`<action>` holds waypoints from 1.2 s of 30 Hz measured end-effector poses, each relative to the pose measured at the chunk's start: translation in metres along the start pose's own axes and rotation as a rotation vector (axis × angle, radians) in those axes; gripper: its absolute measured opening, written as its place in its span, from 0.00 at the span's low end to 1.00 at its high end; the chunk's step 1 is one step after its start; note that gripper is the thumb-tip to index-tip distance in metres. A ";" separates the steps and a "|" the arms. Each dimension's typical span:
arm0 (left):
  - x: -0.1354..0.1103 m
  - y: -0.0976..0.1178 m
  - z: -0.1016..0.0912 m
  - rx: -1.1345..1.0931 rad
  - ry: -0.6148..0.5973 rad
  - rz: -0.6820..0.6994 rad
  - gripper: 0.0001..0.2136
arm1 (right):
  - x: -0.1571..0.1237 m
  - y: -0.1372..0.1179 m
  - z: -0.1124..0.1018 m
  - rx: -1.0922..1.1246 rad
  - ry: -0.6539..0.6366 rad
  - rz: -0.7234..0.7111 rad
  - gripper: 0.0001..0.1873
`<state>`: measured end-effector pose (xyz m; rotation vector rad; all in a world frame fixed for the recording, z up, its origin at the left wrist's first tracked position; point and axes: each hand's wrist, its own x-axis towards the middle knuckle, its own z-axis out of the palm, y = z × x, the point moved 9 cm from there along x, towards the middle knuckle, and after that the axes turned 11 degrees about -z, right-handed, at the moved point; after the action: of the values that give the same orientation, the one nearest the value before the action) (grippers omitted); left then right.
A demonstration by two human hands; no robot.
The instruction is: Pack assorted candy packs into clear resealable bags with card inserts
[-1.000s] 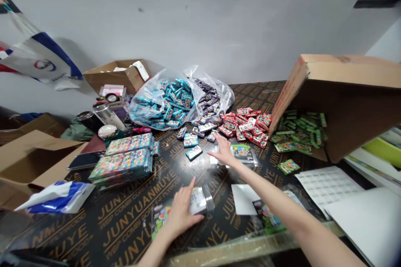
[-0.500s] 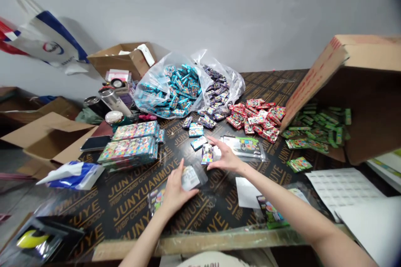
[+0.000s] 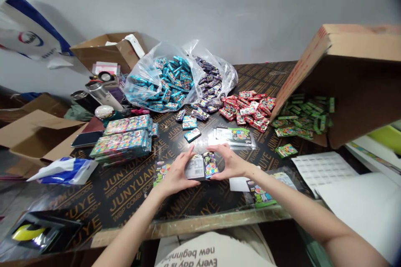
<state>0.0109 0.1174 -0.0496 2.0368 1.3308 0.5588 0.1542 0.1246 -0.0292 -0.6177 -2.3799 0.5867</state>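
Observation:
My left hand (image 3: 175, 173) grips a clear plastic sleeve with a printed card (image 3: 194, 167) near the front middle of the table. Just to its right, my right hand (image 3: 230, 162) pinches a small purple packet (image 3: 210, 164) against the open end of that sleeve. Both hands meet a little above the black printed tabletop (image 3: 131, 200). A stack of filled clear sleeves (image 3: 234, 135) lies just behind them. Loose blue and purple packets (image 3: 189, 127) lie further back.
A clear bag of blue and purple packets (image 3: 175, 83) sits at the back, red packets (image 3: 249, 110) beside it. A tipped cardboard box (image 3: 354, 79) spills green packets (image 3: 297, 123) at right. Stacked colourful packs (image 3: 125, 139), open boxes (image 3: 37, 137) and white sheets (image 3: 326, 169) surround the table.
My right hand picked a purple packet from the loose ones and drew it back to the sleeve. My left hand lifted the sleeve slightly. The camera tilted down.

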 end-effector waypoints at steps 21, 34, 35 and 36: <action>-0.005 -0.035 0.055 0.070 0.035 -0.182 0.49 | -0.036 0.188 -0.131 -0.798 0.324 0.813 0.41; 0.021 -0.021 0.043 -0.623 0.161 -0.390 0.24 | -0.007 0.076 -0.056 -0.457 0.301 0.358 0.26; 0.029 -0.016 0.049 -0.803 0.116 -0.433 0.23 | -0.006 0.057 -0.040 -0.406 0.288 0.327 0.25; 0.035 -0.014 0.051 -0.956 0.121 -0.470 0.21 | -0.007 0.042 -0.027 -0.349 0.273 0.309 0.25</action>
<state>0.0491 0.1399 -0.0951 0.9009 1.2060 0.8799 0.1884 0.1606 -0.0355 -1.1553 -2.1538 0.1907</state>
